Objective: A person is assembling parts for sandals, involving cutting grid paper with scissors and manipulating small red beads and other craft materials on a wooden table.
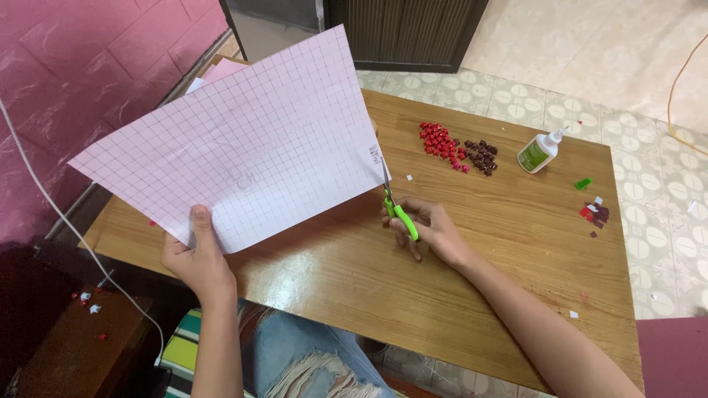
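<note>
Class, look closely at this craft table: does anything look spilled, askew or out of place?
The glue bottle lies tipped on its side on the table, its green cap off beside it. Small paper scraps are scattered near the right edge.

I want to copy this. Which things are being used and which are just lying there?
In use:
gridded pink sheet, held by left hand
green-handled scissors, in right hand

Lying about:
glue bottle
red folded bits
dark folded bits
green cap

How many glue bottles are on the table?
1. The white glue bottle lies on its side near the table's far right edge, beside the small paper pieces. The raised sheet may hide others.
</note>
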